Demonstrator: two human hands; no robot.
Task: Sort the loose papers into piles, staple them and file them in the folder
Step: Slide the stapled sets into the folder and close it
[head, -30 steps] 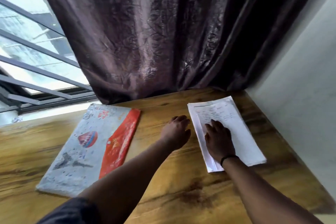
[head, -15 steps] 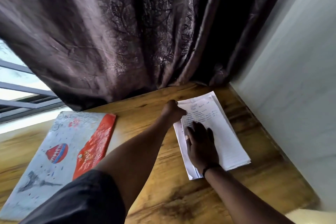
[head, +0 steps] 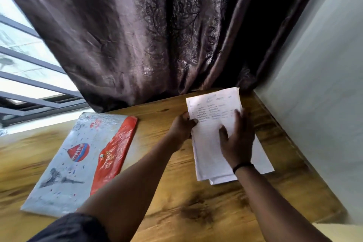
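Left hand (head: 181, 128) pinches the left edge of the top sheet (head: 213, 112), thumb on the upper face, other fingers curled under the paper. That sheet's far end is raised off the pile and tilts toward the curtain; handwritten rows show on its upper half, too blurred to read. Right hand (head: 236, 139) lies flat on the paper stack (head: 208, 163), fingers straight and spread, palm down, pressing the sheets onto the table. Thin black band (head: 242, 166) on the right wrist. Dark sleeve (head: 68, 228) on the left upper arm at the bottom edge.

Stack sits on the right part of the wooden table (head: 176, 202), near the wall (head: 324, 104), its lower edges fanned so at least 2 layers show at the near corner. Sheet count cannot be told.

Folder (head: 78, 163) lies flat on the left part of the table, well apart from the stack: grey printed cover with a red-and-blue balloon, red flap along its right side closed with a snap button (head: 101, 155).

Dark purple curtain (head: 147, 35) hangs behind the table's far edge. Barred window (head: 25, 65) at left, bright outside.
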